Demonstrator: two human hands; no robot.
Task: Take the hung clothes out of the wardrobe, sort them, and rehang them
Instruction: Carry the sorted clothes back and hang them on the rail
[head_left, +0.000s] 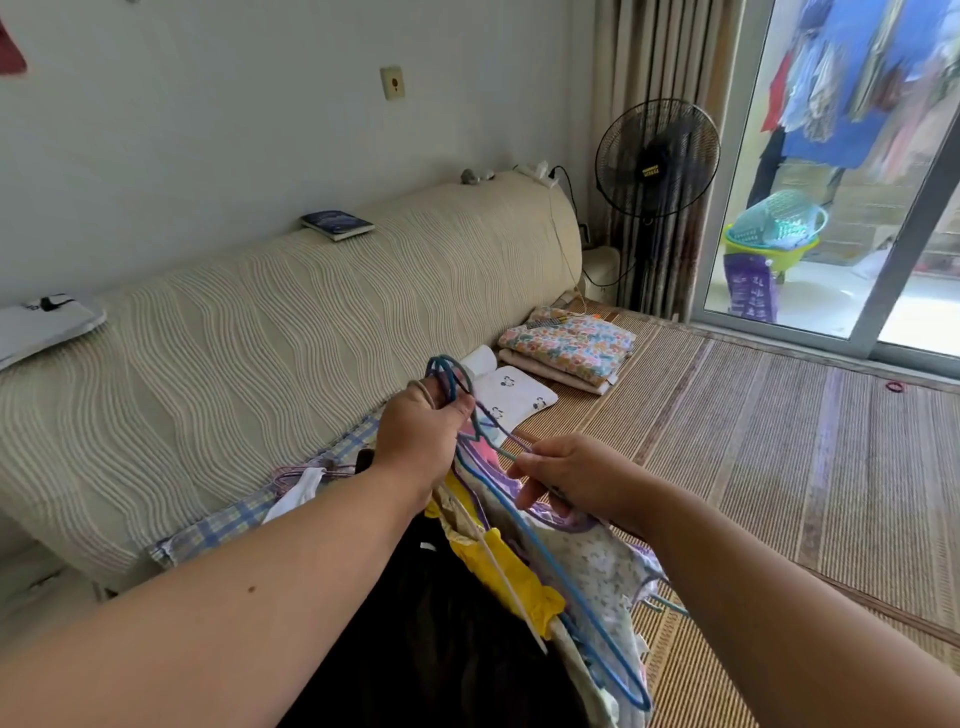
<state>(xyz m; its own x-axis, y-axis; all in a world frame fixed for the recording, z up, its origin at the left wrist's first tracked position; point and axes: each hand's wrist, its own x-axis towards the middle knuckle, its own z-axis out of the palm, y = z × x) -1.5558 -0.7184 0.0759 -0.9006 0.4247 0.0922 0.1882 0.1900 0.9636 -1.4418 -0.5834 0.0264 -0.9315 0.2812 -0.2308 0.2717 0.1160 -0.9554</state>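
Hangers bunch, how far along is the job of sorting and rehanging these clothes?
Done: a bunch of hung clothes is out of the wardrobe. In hand: the left hand grips the hanger hooks together while the right hand pinches one hanger wire, seemingly separating it. Left: most sorting and all rehanging; the wardrobe is out of view.

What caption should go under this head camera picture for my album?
Sorting time: left hand grips the hanger hooks, right hand pinches a purple hanger.
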